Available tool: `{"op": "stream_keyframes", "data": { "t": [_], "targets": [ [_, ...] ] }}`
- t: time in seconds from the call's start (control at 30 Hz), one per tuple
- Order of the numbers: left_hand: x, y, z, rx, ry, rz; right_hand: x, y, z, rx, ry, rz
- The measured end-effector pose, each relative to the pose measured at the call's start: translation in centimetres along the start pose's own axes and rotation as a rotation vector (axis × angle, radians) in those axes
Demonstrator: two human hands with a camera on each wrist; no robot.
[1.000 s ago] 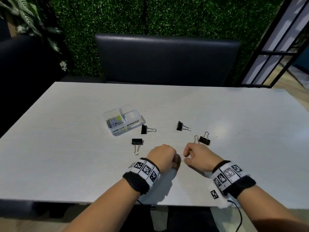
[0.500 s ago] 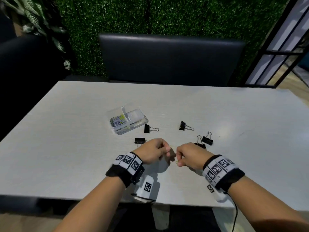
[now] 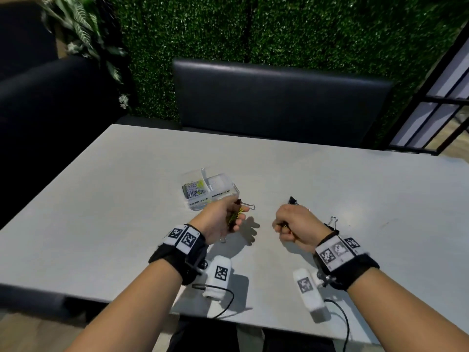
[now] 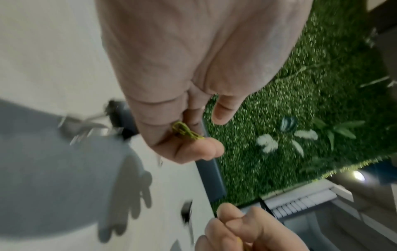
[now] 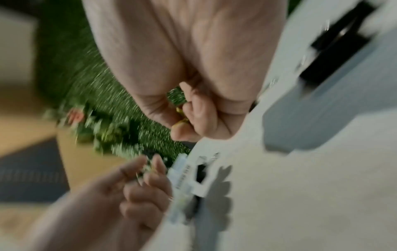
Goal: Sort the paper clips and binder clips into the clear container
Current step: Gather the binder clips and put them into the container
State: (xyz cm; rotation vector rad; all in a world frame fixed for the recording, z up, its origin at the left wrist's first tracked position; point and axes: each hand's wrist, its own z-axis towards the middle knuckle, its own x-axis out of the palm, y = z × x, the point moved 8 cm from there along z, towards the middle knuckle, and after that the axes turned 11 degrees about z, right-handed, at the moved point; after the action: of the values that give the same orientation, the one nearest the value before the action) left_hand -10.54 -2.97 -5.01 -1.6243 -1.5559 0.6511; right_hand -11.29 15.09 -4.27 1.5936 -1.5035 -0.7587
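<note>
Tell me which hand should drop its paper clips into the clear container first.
Left. The left hand pinches yellow-green paper clips right beside the clear container, on its near side. The right hand, curled round something yellow, is farther away, with bare table between.

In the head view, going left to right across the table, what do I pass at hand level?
Clear container → left hand gripping yellow-green paper clips → right hand → binder clip just right of that wrist.
</note>
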Motion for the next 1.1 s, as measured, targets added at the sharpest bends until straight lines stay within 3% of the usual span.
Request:
{"op": "stream_keyframes", "data": {
  "t": [0.07,0.17,0.27,0.37,0.53,0.67,0.77,0.87,0.93,1.0,1.1],
  "targets": [
    [-2.8,-1.7,0.0,0.028,-0.088,-0.044,2.3,1.3,1.5,0.009,0.018,0.151],
    [-7.5,-4.4,0.3,0.097,-0.252,-0.109,7.0,3.1,3.9,0.026,0.104,0.201],
    [-11.3,-6.3,0.9,0.14,-0.438,-0.078,12.1,4.6,6.2,0.032,0.194,0.209],
    [-13.3,-7.0,2.0,0.142,-0.519,0.015,15.8,6.1,8.1,0.019,0.189,0.258],
    [-13.7,-7.4,1.5,0.156,-0.583,0.222,18.2,7.2,8.7,0.05,0.236,0.222],
    [-12.3,-8.4,0.3,0.289,-0.643,0.333,16.2,8.1,7.0,0.023,0.26,0.241],
    [-9.7,-7.6,-1.0,0.337,-0.599,0.476,12.4,8.8,6.6,-0.137,0.167,-0.018],
    [-6.1,-5.3,-1.0,0.27,-0.416,0.896,9.0,8.9,7.0,-0.337,0.002,-0.637],
    [-4.5,-3.6,-0.6,0.177,-0.335,1.167,8.4,7.6,7.2,-0.323,-0.003,-0.953],
    [-3.7,-2.9,-0.2,0.146,-0.321,1.356,8.9,6.1,7.3,-0.298,0.057,-1.106],
    [-3.0,-2.1,0.4,0.126,-0.311,1.494,9.7,5.1,6.9,-0.31,0.072,-1.157]
  ]
}}
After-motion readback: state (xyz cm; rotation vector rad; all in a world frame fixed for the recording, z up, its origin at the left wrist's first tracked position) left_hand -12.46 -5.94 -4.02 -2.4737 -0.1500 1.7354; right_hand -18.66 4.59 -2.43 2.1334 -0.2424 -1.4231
